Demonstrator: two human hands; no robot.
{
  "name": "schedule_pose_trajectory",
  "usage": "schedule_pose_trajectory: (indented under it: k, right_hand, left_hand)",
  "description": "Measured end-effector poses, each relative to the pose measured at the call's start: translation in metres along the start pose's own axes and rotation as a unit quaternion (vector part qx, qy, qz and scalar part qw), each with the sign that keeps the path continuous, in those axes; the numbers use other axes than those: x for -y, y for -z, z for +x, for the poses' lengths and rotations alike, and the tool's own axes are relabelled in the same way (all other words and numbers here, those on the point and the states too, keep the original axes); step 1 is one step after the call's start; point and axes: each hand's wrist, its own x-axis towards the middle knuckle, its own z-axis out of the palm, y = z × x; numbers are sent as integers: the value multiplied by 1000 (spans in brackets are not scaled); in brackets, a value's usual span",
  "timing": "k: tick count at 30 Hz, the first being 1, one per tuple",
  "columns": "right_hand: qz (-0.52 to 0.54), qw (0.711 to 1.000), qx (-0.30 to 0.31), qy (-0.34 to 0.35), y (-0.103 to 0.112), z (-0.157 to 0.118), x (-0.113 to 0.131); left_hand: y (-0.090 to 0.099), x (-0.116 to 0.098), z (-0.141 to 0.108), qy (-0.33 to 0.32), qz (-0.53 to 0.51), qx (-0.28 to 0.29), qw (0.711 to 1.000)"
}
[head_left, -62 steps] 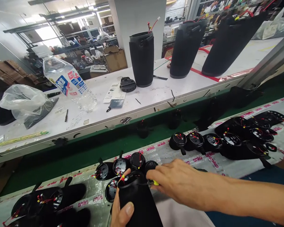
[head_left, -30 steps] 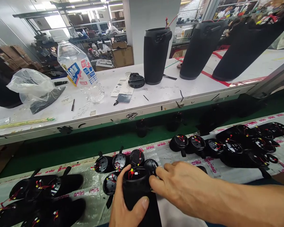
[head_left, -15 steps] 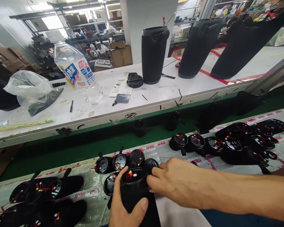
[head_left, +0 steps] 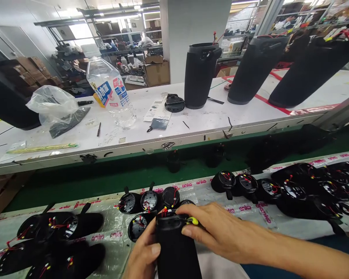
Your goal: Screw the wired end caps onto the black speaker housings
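A black fabric-covered speaker body (head_left: 178,248) stands in front of me, slightly tilted, with red and yellow wires (head_left: 165,210) at its open top. My left hand (head_left: 144,252) wraps around its left side, thumb on the near face. At the top rim, my right hand (head_left: 211,228) pinches a small yellow-and-black piece (head_left: 192,221) between thumb and fingers; its exact kind is not clear. The right fingertips rest at the rim, partly hiding it. Just behind the held body lie similar black speaker bodies (head_left: 138,226) with wires in their open ends.
More speaker bodies lie at the left (head_left: 84,226) and right (head_left: 293,190) on the plastic-covered bench. On the white shelf (head_left: 151,135) ahead stand a plastic bottle (head_left: 112,93), a clear bag (head_left: 54,104), a round black part (head_left: 175,103) and upright speakers (head_left: 202,77).
The held speaker body has turned, its side now facing me. My right hand has shifted onto its rim, and the yellow-and-black piece has come into view. The camera view has moved slightly.
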Motion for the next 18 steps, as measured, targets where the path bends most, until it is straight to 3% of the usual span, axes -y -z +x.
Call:
schedule_pose_trajectory:
  k: [5, 10, 12, 15, 18]
  right_hand:
    - [142, 990, -21, -3, -14, 16, -21]
    - [341, 940, 10, -2, -30, 28, -40]
    - [306, 951, 13, -35, -29, 22, -41]
    - [152, 985, -32, -76, -18, 7, -33]
    - [7, 998, -61, -19, -3, -6, -15]
  left_hand:
    - [-3, 9, -1, 25, -36, 31, 999]
    - [-6, 25, 6, 41, -135, 77, 987]
    - [-3, 24, 8, 33, -125, 74, 989]
    - [1, 19, 7, 3, -95, 51, 994]
    - [-3, 13, 3, -18, -65, 28, 997]
